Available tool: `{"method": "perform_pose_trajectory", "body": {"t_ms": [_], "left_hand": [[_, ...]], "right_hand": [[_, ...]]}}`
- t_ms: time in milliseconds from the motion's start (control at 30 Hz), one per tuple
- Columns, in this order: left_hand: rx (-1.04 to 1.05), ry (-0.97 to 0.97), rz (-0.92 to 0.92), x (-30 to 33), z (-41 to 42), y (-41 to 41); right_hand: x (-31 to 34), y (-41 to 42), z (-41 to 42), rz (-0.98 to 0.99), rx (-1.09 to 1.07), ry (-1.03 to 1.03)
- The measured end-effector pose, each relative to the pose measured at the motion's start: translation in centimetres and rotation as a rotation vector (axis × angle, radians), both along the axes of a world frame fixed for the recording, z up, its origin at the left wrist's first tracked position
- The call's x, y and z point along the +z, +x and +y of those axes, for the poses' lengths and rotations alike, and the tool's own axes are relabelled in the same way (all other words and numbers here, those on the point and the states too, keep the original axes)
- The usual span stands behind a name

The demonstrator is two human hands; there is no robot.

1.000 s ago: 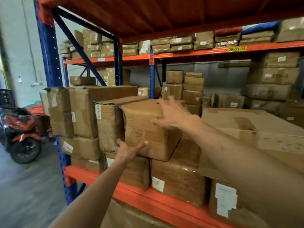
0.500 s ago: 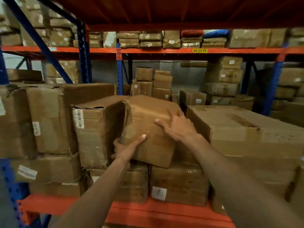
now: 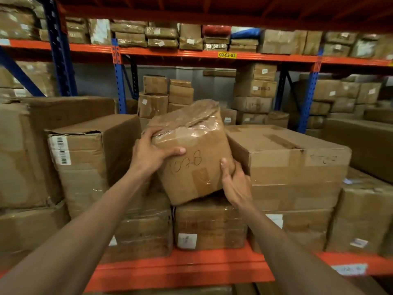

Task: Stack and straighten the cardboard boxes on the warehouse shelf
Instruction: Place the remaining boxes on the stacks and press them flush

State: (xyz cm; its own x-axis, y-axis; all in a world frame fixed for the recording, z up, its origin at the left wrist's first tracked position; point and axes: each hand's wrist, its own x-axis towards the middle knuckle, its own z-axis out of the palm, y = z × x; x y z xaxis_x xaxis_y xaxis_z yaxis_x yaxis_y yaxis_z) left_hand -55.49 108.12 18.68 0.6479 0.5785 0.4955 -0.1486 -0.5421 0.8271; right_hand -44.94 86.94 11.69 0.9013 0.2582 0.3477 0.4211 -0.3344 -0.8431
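Matt cardboard box [image 3: 191, 154] under glossy crinkled tape, painted metal shelf beam [image 3: 180, 267]

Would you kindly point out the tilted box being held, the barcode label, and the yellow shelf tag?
Tilted box [image 3: 191, 167]: head view, front face.
Barcode label [image 3: 60, 150]: head view, label's middle.
Yellow shelf tag [image 3: 227, 54]: head view, tag's centre.

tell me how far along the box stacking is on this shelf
Done: the bottom row sits flat on the shelf, and the wide box on the right lies square on its stack. In hand: the taped box is tilted, its lower corner on the box below, with the left hand at its upper corner and the right hand at its lower edge. Left: set it level between the barcode box and the wide box.
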Motion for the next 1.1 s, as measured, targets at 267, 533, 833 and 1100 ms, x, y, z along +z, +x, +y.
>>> {"method": "perform_pose_trajectory", "body": {"t_ms": [267,533,833,1100], "left_hand": [[-0.06,0.3,0.218,1.0,-1.0,1.1],[-0.193,0.406,0.285,0.4,0.6,2.0],[-0.204,0.472,0.364,0.6,1.5,4.9],[-0.199,0.447,0.398,1.0,0.9,4.2]], "right_hand": [[2.2,-2.3,0.0,-0.384,-0.242,-0.209],[15.0,3.2,-1.5,-0.405,0.044,-1.032],[11.5,6.8,-1.5,-0.406,0.148,-0.861],[10.9,6.4,-1.5,-0.415,0.13,-0.787]]}}
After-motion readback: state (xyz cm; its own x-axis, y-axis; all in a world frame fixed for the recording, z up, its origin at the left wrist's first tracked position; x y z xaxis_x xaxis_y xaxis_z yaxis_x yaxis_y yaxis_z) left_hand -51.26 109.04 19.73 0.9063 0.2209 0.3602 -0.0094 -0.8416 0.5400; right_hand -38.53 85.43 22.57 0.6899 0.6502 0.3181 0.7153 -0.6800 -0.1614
